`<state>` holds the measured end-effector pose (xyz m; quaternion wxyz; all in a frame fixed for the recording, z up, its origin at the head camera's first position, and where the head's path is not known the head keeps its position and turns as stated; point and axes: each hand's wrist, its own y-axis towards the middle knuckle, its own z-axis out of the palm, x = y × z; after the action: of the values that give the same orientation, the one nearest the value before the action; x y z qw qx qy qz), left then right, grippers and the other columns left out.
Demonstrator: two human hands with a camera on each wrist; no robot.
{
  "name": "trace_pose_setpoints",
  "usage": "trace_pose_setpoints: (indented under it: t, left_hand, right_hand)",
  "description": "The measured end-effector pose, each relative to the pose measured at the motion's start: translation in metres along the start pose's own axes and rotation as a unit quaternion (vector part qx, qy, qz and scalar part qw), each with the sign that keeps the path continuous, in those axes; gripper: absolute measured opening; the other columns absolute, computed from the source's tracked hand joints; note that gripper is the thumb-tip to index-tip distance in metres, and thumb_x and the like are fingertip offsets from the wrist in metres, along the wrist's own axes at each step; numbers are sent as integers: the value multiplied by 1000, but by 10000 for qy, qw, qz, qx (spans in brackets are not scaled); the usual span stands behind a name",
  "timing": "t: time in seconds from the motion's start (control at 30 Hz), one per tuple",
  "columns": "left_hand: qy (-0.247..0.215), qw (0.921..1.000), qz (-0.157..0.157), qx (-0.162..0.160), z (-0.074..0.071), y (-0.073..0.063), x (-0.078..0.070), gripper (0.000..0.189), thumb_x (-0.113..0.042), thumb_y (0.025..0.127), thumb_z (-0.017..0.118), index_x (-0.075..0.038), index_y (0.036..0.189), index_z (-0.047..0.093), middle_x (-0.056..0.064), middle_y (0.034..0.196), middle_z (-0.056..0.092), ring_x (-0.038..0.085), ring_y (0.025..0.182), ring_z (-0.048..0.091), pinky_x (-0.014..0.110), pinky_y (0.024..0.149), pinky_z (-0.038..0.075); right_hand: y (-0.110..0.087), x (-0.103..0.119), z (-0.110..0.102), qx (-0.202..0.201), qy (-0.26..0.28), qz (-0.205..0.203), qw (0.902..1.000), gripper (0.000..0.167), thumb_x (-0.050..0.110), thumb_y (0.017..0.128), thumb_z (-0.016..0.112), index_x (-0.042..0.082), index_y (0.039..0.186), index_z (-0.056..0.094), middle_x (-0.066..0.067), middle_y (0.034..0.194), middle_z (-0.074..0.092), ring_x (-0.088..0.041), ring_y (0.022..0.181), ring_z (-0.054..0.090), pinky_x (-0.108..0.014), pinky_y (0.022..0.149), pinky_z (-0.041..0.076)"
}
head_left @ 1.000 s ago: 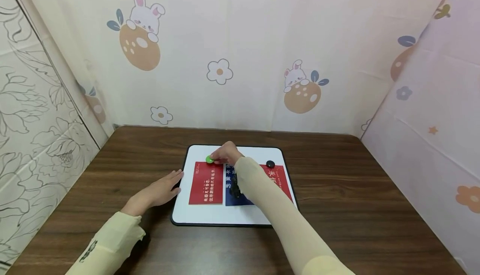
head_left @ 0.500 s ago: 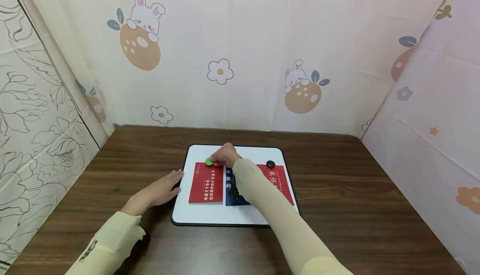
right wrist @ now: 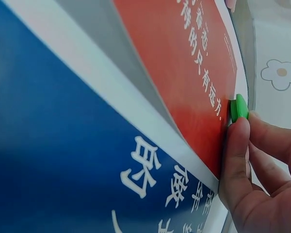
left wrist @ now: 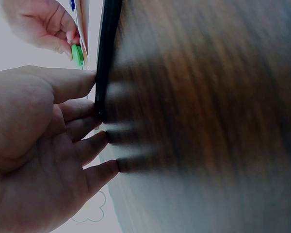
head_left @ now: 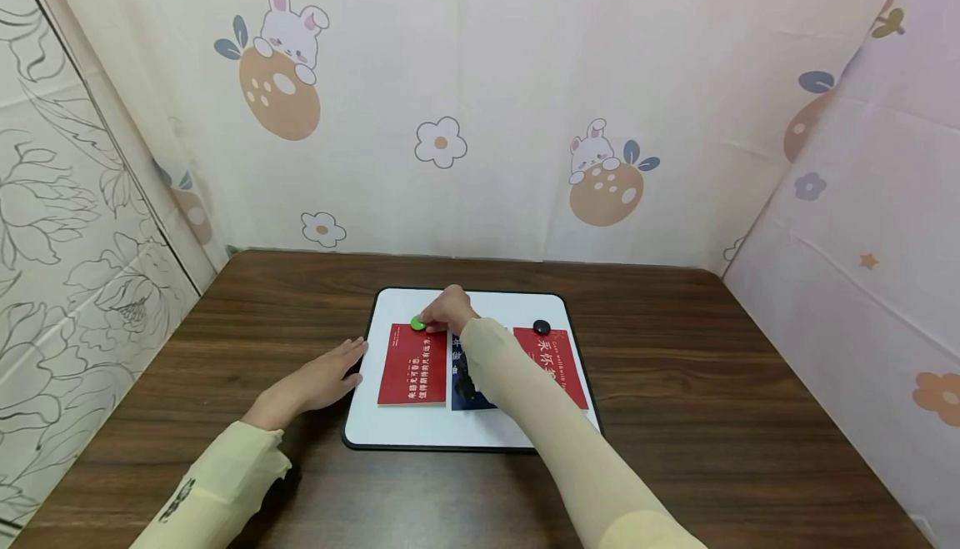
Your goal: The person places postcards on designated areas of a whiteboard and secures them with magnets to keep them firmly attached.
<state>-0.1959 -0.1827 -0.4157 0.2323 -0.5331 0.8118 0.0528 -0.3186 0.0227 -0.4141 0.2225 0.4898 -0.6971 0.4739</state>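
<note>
A whiteboard (head_left: 420,431) with a black frame lies on the table. My right hand (head_left: 452,309) pinches a round green magnet (right wrist: 241,108) between thumb and index finger, at the top edge of the left red card (head_left: 408,370). The right wrist view has the magnet touching that card. My left hand (head_left: 318,381) rests at the board's left side, its fingers extended; thumb and fingertips meet the black frame (left wrist: 106,53) in the left wrist view. Between the red cards lies a blue card (head_left: 461,386), partly hidden by my right forearm.
At the top of the right red card (head_left: 558,361) sits a black round magnet (head_left: 542,327). The brown wooden table (head_left: 697,366) extends on both sides of the board. Behind it hangs a printed wall cloth (head_left: 495,199).
My right hand has brought the green magnet slightly down onto the left red card's top edge, and that card's bottom edge has shifted up a little. My left hand stays put.
</note>
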Motion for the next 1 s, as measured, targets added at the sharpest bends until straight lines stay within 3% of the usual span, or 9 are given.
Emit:
trace_pose_setpoints:
  t: [0.27,0.67,1.0]
  left_hand:
    - [-66,10000,-28,40,-1,-2,-2,57,-12,95,57,8,143,34,29,147,31,44,137,25,56,107,27]
    - [-99,9999,-85,58,-1,-2,-3,58,-13,94,58,8,143,34,29,147,31,44,137,25,56,107,27]
    - [-52,10000,-29,48,-3,-2,-4,58,-13,94,58,8,143,34,29,147,31,44,137,25,56,107,27]
  right_hand:
    - [-8,3,0,-82,-239,-91,9996,29,12,81,77,-5,102,68,-12,73,67,-16,53,65,-22,53,52]
    - [-18,7,-1,-176,-702,-471,9963,21,11,81,76,-5,93,69,-12,77,64,-17,57,66,-23,58,54]
    - [-19,7,-1,-244,-1033,-855,9907,25,12,80,78,-6,95,69,-11,73,62,-17,54,64,-22,54,53]
